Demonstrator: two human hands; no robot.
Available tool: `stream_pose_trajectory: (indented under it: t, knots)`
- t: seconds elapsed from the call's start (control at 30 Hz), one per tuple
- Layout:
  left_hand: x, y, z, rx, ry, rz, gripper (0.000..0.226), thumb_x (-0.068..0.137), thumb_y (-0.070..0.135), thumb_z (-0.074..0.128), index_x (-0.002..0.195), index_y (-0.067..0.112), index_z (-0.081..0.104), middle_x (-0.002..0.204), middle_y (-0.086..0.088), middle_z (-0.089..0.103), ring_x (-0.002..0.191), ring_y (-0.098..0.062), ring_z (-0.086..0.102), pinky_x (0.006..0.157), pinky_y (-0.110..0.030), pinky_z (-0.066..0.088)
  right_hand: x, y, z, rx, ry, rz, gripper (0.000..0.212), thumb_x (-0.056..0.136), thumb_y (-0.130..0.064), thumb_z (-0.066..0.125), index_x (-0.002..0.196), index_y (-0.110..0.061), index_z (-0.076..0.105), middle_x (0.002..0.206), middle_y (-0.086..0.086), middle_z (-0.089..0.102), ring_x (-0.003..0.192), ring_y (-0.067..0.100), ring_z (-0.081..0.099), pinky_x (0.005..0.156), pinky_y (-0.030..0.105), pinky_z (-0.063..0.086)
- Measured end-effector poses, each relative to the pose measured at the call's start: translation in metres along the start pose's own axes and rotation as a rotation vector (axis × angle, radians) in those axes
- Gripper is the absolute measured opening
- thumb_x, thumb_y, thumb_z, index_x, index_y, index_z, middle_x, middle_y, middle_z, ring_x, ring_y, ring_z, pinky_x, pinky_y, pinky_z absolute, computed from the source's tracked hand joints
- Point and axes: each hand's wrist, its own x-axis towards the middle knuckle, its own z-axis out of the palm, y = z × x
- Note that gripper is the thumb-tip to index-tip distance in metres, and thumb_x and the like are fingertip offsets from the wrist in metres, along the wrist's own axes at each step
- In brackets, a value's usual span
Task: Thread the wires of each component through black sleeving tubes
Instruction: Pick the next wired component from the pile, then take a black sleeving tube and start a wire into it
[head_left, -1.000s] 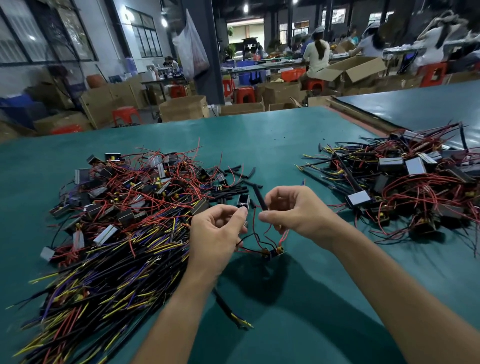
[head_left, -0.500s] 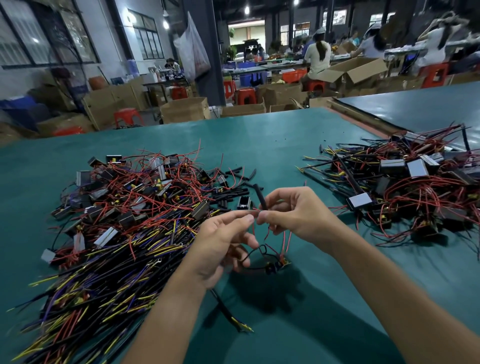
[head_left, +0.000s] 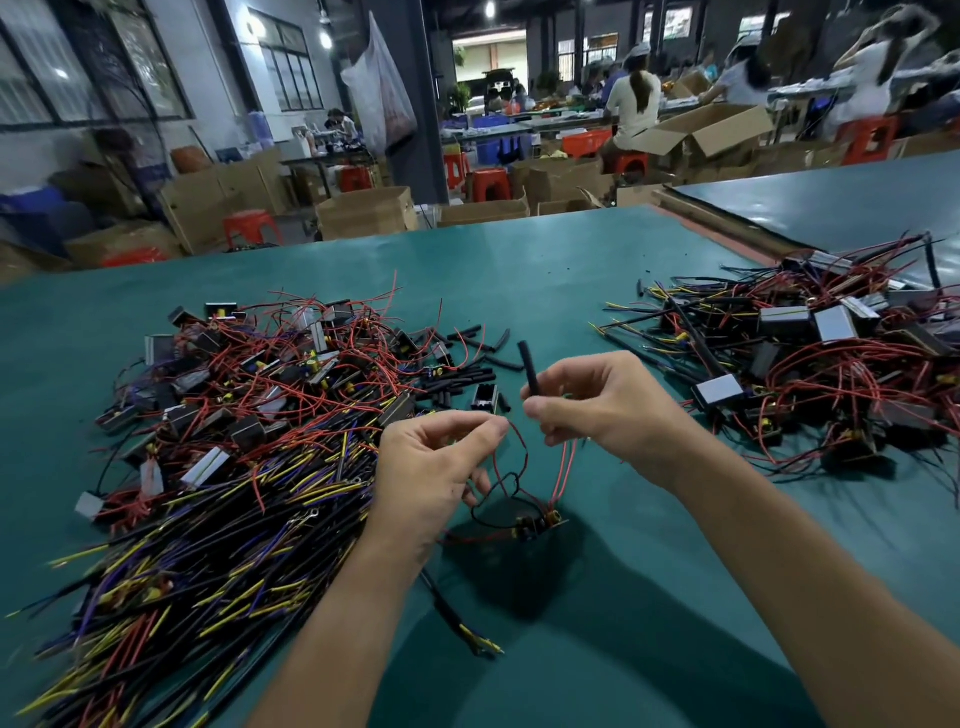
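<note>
My right hand (head_left: 597, 410) pinches a short black sleeving tube (head_left: 529, 366) that stands nearly upright above its fingers. Thin red wires (head_left: 563, 470) hang from under that hand down to a small black and yellow component (head_left: 537, 522) hanging just above the green table (head_left: 545, 260). My left hand (head_left: 434, 467) pinches the end of another red wire (head_left: 519, 441) of the same component, a short gap left of the tube's lower end. Loose black sleeving tubes (head_left: 470, 371) lie on the table beyond my hands.
A big heap of components with red, yellow and black wires (head_left: 234, 441) fills the table's left side. A second heap (head_left: 810, 364) lies at the right. One small black part (head_left: 484, 399) sits between the heaps. Cardboard boxes, red stools and seated workers are beyond the table.
My hands met at the tube's lower end half a second ago and have since drawn slightly apart. The component hangs lower, on longer loops of wire.
</note>
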Motion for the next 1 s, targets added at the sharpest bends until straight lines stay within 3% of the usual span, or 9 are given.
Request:
stream_pose_trajectory:
  t: [0.13,0.27,0.37,0.5,0.67,1.0]
  knots:
    - [-0.001,0.002,0.001,-0.043,-0.034,-0.021,0.01,0.081,0.01,0.074,0.077,0.019,0.079,0.066,-0.003,0.071,0.038,-0.011,0.054,0.037,-0.017,0.038,-0.003,-0.008,0.004,0.068,0.043,-0.065,0.007,0.084,0.006,0.067,0.088,0.002,0.068,0.08,0.027,0.067,0.058,0.016,0.057,0.059,0.027,0.055]
    - [-0.002,0.003,0.001,-0.141,-0.091,-0.082,0.006,0.083,0.017,0.072,0.083,0.018,0.078,0.081,-0.008,0.075,0.038,-0.013,0.054,0.038,-0.017,0.04,-0.005,-0.011,0.008,0.092,0.058,-0.067,0.006,0.088,0.002,0.065,0.091,0.007,0.066,0.082,0.018,0.071,0.059,0.015,0.059,0.058,0.027,0.055]
    - [-0.001,0.003,0.001,-0.207,-0.109,-0.125,0.012,0.075,0.026,0.073,0.083,0.018,0.078,0.077,-0.007,0.074,0.038,-0.009,0.051,0.039,-0.017,0.04,-0.005,-0.012,0.009,0.104,0.09,-0.084,0.007,0.086,0.002,0.066,0.091,0.008,0.067,0.081,0.018,0.069,0.057,0.013,0.058,0.055,0.025,0.054]
    - [0.0,0.001,0.001,-0.19,-0.127,-0.124,0.01,0.085,0.015,0.069,0.08,0.019,0.077,0.07,-0.005,0.071,0.039,-0.007,0.047,0.039,-0.017,0.038,-0.006,-0.013,0.011,0.097,0.128,-0.134,0.004,0.086,0.002,0.066,0.088,0.004,0.069,0.079,0.016,0.069,0.055,0.013,0.056,0.053,0.025,0.052]
    - [0.0,0.0,0.002,-0.184,-0.13,-0.132,0.013,0.087,0.013,0.067,0.08,0.019,0.077,0.071,-0.006,0.071,0.039,-0.008,0.046,0.039,-0.017,0.037,-0.007,-0.015,0.011,0.065,0.17,-0.178,0.01,0.084,0.003,0.067,0.089,0.011,0.067,0.084,0.036,0.065,0.054,0.015,0.055,0.052,0.026,0.051]
    - [-0.002,0.003,0.002,-0.19,-0.127,-0.128,0.014,0.086,0.013,0.068,0.08,0.021,0.077,0.071,-0.006,0.071,0.038,-0.008,0.047,0.039,-0.017,0.038,-0.009,-0.014,0.01,-0.015,0.082,-0.182,0.005,0.086,0.004,0.066,0.086,0.009,0.067,0.067,0.017,0.063,0.057,0.019,0.057,0.054,0.028,0.051]
